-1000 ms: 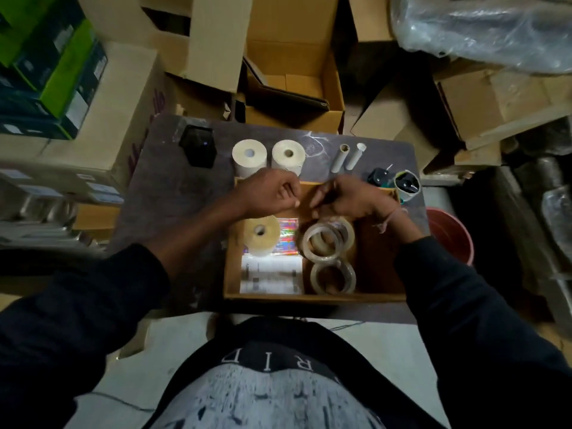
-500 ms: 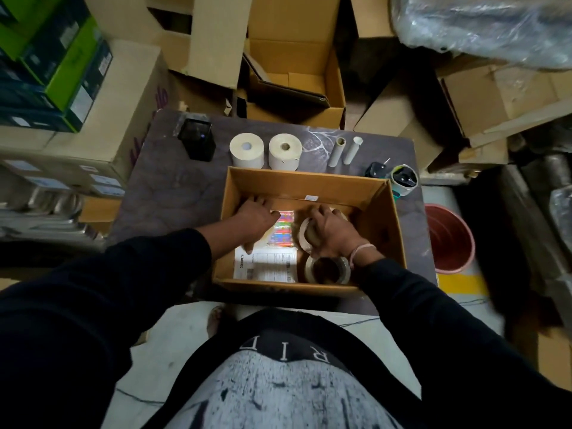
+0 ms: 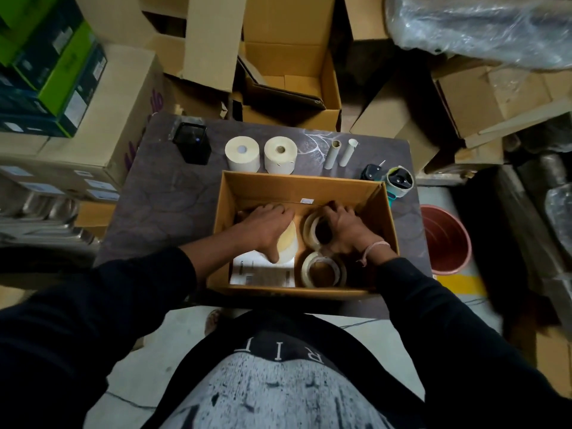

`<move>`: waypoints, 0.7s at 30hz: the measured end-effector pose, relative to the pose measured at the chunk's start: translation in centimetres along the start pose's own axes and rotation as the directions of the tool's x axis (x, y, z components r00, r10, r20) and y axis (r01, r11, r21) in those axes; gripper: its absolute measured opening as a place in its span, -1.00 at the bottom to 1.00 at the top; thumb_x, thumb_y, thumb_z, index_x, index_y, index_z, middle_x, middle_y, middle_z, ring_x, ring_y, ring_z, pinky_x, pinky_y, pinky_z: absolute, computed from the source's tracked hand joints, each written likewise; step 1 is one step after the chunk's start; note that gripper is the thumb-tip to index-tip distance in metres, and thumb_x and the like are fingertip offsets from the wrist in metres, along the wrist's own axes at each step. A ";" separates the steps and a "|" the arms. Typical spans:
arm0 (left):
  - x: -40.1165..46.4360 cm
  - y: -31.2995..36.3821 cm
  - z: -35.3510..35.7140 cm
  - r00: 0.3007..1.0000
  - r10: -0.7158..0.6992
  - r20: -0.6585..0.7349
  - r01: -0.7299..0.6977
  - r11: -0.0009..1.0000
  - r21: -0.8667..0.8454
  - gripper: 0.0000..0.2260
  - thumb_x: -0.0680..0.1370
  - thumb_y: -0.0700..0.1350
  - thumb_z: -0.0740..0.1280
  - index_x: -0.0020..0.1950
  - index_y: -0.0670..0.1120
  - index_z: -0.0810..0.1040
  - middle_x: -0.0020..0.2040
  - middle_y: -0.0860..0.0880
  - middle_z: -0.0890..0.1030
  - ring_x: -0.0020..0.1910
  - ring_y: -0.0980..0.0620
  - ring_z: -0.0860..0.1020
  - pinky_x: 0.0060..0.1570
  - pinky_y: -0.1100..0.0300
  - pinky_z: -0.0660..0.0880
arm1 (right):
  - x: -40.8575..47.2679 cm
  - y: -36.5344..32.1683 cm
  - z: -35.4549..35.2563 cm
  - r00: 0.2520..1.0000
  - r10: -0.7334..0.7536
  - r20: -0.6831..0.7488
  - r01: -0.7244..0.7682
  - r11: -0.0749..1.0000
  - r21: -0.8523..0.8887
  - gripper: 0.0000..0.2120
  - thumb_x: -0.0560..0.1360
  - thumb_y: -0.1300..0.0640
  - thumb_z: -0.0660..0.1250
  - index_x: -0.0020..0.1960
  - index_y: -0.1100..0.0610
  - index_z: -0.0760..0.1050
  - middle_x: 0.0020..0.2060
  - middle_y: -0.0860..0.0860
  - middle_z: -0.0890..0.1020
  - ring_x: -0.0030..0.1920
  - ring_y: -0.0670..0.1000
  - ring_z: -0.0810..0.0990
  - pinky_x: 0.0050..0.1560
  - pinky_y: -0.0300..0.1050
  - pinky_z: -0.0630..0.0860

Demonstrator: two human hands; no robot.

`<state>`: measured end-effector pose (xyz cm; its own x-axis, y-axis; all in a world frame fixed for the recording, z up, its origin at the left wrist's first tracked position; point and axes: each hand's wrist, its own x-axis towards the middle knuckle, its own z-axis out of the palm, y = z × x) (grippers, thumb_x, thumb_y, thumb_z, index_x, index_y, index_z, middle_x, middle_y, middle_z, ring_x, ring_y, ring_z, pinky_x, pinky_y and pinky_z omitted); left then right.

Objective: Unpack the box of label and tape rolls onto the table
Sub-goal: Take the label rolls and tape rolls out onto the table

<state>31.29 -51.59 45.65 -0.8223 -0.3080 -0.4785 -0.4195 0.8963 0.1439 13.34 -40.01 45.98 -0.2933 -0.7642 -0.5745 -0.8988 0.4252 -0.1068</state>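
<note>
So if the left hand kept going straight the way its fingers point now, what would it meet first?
Most likely the far wall of the cardboard box. The left hand lies over the yellowish roll, fingers pointing away from the person toward that wall. Depth is unclear, so how near the fingertips are cannot be told.

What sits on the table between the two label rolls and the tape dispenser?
Head view: two thin tubes stand between the label rolls and the tape dispenser.
</note>
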 end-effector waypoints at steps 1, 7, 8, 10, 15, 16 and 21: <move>-0.2 -0.1 -0.3 1.000 0.001 -0.022 -0.002 1.000 -0.029 -0.15 0.23 0.10 0.65 0.39 -0.04 0.29 0.35 -0.08 0.42 0.32 -0.11 0.39 0.31 0.01 0.35 | 0.0 0.0 -0.2 1.000 -0.006 -0.024 0.006 1.000 0.025 0.11 0.28 -0.11 0.59 0.62 -0.04 -0.01 0.58 0.11 0.09 0.51 0.27 0.17 0.53 0.20 0.22; -2.6 -1.8 -3.6 0.956 0.061 -0.286 -0.096 0.989 -0.110 -0.15 0.11 0.20 0.60 0.31 -0.03 0.40 0.13 -0.02 0.40 0.11 -0.06 0.44 -0.01 0.08 0.37 | 1.0 -0.2 -1.0 0.997 0.002 -0.076 0.006 0.995 0.104 -0.15 0.30 -0.11 0.48 0.54 -0.11 0.24 0.49 0.05 0.33 0.43 0.19 0.34 0.49 0.09 0.30; -3.1 -2.3 -4.6 0.943 0.067 -0.326 -0.117 0.984 -0.136 -0.12 0.12 0.20 0.61 0.35 -0.06 0.41 0.17 -0.05 0.43 0.13 -0.07 0.45 0.03 0.08 0.39 | 1.2 -0.2 -1.1 0.997 0.002 -0.082 0.007 0.994 0.113 -0.19 0.28 -0.09 0.48 0.50 -0.11 0.31 0.47 0.05 0.38 0.42 0.16 0.37 0.47 0.06 0.34; -4.1 -3.2 -6.9 0.921 0.064 -0.384 -0.147 0.971 -0.189 -0.09 0.16 0.17 0.63 0.43 -0.08 0.41 0.25 -0.10 0.46 0.20 -0.09 0.45 0.13 0.07 0.40 | 1.4 -0.5 -1.6 0.992 -0.025 -0.126 0.046 0.985 0.165 -0.29 0.29 0.05 0.52 0.43 -0.04 0.45 0.39 0.06 0.48 0.36 0.13 0.47 0.41 -0.03 0.41; -5.5 -6.5 -12.5 0.889 -0.038 -0.457 -0.110 0.950 -0.293 0.03 0.09 0.38 0.46 0.51 0.01 0.37 0.31 -0.11 0.46 0.29 -0.14 0.45 0.30 -0.04 0.43 | 0.7 -1.7 -5.5 0.985 -0.063 -0.163 0.104 0.962 0.254 -0.64 0.45 0.20 0.46 0.23 0.08 0.59 0.13 -0.10 0.63 0.17 -0.01 0.61 0.26 -0.21 0.48; -5.3 -7.5 -13.3 0.883 -0.054 -0.466 -0.096 0.952 -0.291 0.06 0.08 0.41 0.43 0.52 0.01 0.37 0.31 -0.12 0.47 0.29 -0.14 0.45 0.30 -0.06 0.44 | 0.6 -1.9 -6.4 0.983 -0.066 -0.169 0.120 0.936 0.332 -0.68 0.45 0.23 0.47 0.20 0.12 0.60 0.11 -0.07 0.65 0.14 0.00 0.62 0.26 -0.20 0.50; -3.2 -11.7 -15.9 0.871 -0.179 -0.459 0.021 0.944 -0.329 0.01 0.19 0.20 0.63 0.57 0.00 0.32 0.41 -0.12 0.43 0.38 -0.15 0.40 0.29 0.01 0.39 | 0.3 -3.2 -9.2 0.921 -0.020 -0.389 0.207 0.871 0.445 -0.78 0.46 0.31 0.46 0.06 0.09 0.62 -0.08 -0.01 0.71 -0.01 -0.03 0.67 0.14 -0.19 0.57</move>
<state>32.66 -66.18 59.27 -0.8171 -0.5747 -0.0451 -0.5396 0.7350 0.4107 13.12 -46.05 53.64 -0.3791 -0.9009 -0.2112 -0.6985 0.4283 -0.5734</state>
